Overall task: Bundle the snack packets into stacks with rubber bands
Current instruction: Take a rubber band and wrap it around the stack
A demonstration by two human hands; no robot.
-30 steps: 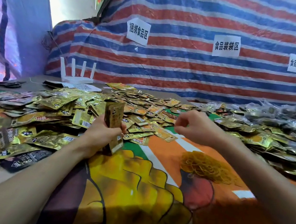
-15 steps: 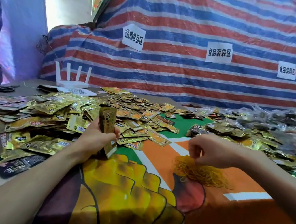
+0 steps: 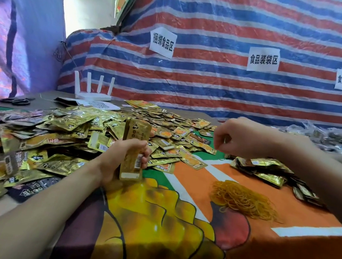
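Above the tablecloth (image 3: 173, 229), the left hand (image 3: 122, 158) gripped a stack of packets (image 3: 136, 142) upright, probably leaving its upper half free for a band. The right hand (image 3: 246, 138) hovered beyond the rubber bands (image 3: 243, 200), fingertips pinched together; whether they held a band was unclear.

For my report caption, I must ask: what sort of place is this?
Probably a makeshift food-packing workstation: heaps of loose snack packets, a pile of rubber bands, and paper signs on the striped tarp naming food bundling and bagging zones.
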